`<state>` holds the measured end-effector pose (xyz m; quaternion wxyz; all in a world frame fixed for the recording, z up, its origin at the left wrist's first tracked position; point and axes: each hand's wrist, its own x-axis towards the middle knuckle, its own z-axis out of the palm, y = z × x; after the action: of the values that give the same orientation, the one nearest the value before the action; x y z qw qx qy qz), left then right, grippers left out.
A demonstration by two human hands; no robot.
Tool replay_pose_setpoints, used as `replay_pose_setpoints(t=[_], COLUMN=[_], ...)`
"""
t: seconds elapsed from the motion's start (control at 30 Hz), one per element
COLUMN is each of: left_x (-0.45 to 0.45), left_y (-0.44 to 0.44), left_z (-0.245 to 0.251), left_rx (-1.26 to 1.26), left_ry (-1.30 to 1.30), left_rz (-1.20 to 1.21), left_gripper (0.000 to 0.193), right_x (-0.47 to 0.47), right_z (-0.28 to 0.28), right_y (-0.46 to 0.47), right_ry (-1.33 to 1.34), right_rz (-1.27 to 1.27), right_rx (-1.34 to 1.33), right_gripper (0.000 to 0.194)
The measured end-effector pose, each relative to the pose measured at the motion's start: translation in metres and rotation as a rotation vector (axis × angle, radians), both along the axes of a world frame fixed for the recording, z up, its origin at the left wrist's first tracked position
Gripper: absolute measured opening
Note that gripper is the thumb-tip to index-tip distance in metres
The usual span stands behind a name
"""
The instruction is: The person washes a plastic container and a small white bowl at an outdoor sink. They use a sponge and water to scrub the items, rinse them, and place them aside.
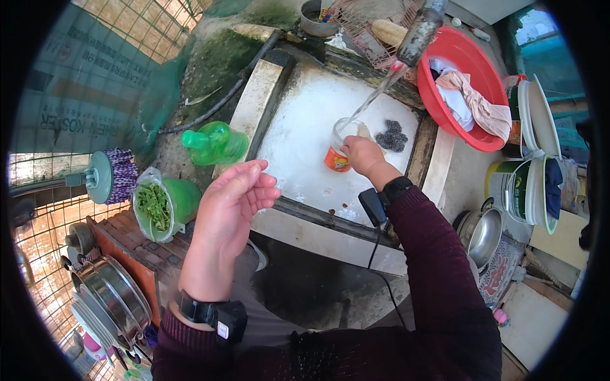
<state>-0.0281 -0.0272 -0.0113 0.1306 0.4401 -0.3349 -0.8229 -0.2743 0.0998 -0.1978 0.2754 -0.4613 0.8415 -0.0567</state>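
My right hand (pixel 363 155) grips the rim of a clear jar or cup (pixel 347 129) in a shallow sink basin (pixel 305 114). Water runs from a metal pipe (pixel 421 38) into it. An orange-red piece with a cartoon picture (pixel 336 160) shows just below the fingers; whether it belongs to the jar I cannot tell. Right of the hand lies a dark metal scouring pad (pixel 391 136). Palm up and fingers loosely curled, my left hand (pixel 240 190) holds nothing over the basin's left edge. A green plastic bottle (pixel 217 143) stands close above it.
At the upper right a red plastic tub (pixel 467 47) holds cloths. White-rimmed buckets (pixel 517 188) and a steel pot (pixel 485 231) are on the right. On the left are a green container of leafy greens (pixel 153 207), a purple mop head (pixel 121 176) and stacked steel pans (pixel 112 295).
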Motion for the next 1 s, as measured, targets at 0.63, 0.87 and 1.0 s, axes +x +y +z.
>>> replay_pose_setpoints(t=[0.63, 0.87, 1.0], left_x=[-0.057, -0.067, -0.068], left_y=[0.023, 0.023, 0.032], left_z=[-0.028, -0.046, -0.059], left_rx=[-0.173, -0.415, -0.376], left_ry=[-0.216, -0.314, -0.444], left_rz=[-0.061, -0.116, -0.320], left_gripper=[0.106, 0.115, 0.108], right_x=[0.015, 0.023, 0.022], right_z=[0.071, 0.041, 0.029], right_y=[-0.008, 0.001, 0.010], right_ry=[-1.321, -1.261, -1.227], right_rz=[-0.906, -0.981, -0.923], right_rx=[-0.705, -0.634, -0.539], right_gripper=[0.034, 0.037, 0.036])
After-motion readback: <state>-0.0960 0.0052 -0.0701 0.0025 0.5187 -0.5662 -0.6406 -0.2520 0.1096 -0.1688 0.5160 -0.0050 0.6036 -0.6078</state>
